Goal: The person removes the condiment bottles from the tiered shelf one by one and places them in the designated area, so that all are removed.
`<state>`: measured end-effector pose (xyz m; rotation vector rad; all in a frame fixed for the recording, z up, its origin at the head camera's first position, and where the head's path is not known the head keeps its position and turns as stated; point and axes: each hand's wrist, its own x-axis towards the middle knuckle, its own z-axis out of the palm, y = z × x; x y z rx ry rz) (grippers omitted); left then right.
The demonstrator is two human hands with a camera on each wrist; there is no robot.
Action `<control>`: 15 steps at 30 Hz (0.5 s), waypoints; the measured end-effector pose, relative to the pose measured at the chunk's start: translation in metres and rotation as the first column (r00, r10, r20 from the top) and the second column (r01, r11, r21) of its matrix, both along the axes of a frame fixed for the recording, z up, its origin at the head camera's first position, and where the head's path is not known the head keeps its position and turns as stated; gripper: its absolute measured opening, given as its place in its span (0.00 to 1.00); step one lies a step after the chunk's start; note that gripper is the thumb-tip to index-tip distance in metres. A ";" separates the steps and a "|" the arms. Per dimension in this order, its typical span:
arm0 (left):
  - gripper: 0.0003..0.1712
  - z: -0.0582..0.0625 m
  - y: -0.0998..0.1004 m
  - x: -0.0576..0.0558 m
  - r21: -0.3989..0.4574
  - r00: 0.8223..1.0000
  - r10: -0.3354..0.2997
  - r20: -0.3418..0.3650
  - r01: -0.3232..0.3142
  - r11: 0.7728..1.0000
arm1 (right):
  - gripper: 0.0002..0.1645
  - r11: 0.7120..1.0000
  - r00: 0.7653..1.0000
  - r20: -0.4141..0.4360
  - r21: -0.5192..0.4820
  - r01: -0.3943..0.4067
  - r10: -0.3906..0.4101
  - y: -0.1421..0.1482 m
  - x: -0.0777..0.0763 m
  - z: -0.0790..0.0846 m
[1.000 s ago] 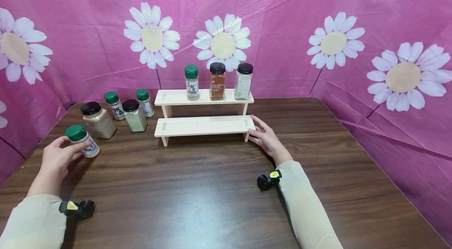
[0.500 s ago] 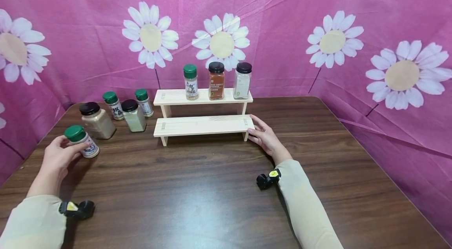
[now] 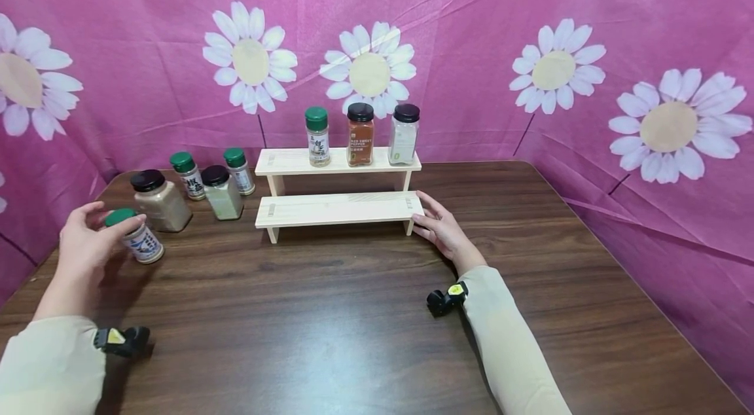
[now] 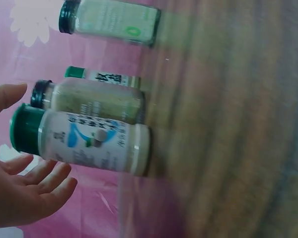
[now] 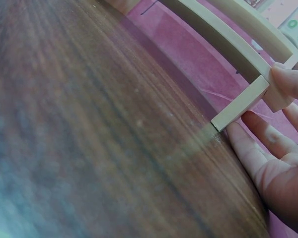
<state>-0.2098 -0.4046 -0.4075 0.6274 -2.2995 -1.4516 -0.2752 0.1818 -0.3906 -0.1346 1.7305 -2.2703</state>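
Observation:
On the left of the table, my left hand [image 3: 88,245] is spread around a green-capped spice bottle [image 3: 144,245]. The left wrist view shows the thumb and fingers apart from the bottle, which stands upright on the table. A two-step wooden rack [image 3: 338,211] stands in the middle. My right hand [image 3: 444,232] holds the right end of its lower step, with fingertips at the board's edge and against the leg [image 5: 241,104]. On the upper step stand a green-capped bottle [image 3: 319,143], a red sweet pepper jar [image 3: 360,140] and a black-capped clear jar [image 3: 404,140].
Behind the left bottle stand a large tan-filled jar [image 3: 165,205], a pale green jar [image 3: 224,199] and two more green-capped bottles, one at the back left [image 3: 192,182] and one nearer the rack [image 3: 242,178]. A pink flowered cloth [image 3: 471,74] hangs behind the wooden table [image 3: 353,310].
My left hand has loosened its hold on the green-capped bottle and drawn slightly back to the left, its fingers spreading. The right hand and the rack have stayed in place.

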 end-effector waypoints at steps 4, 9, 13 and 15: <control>0.45 0.024 0.016 0.005 0.022 0.996 0.014 -0.092 -0.012 1.000 | 0.37 1.000 1.000 0.001 0.002 0.000 0.000 0.000 -0.001 0.000; 0.39 0.073 0.057 0.021 0.021 0.995 0.001 -0.103 0.001 1.000 | 0.37 1.000 1.000 0.007 -0.001 0.004 -0.004 0.000 -0.001 -0.001; 0.40 0.077 0.061 0.013 0.029 0.990 0.036 -0.135 -0.033 0.999 | 0.37 1.000 1.000 0.012 -0.005 0.006 -0.006 0.000 -0.001 -0.001; 0.40 0.073 0.056 0.005 0.029 0.982 0.068 -0.179 -0.064 0.998 | 0.37 1.000 1.000 0.010 -0.006 0.005 -0.005 0.000 -0.001 -0.001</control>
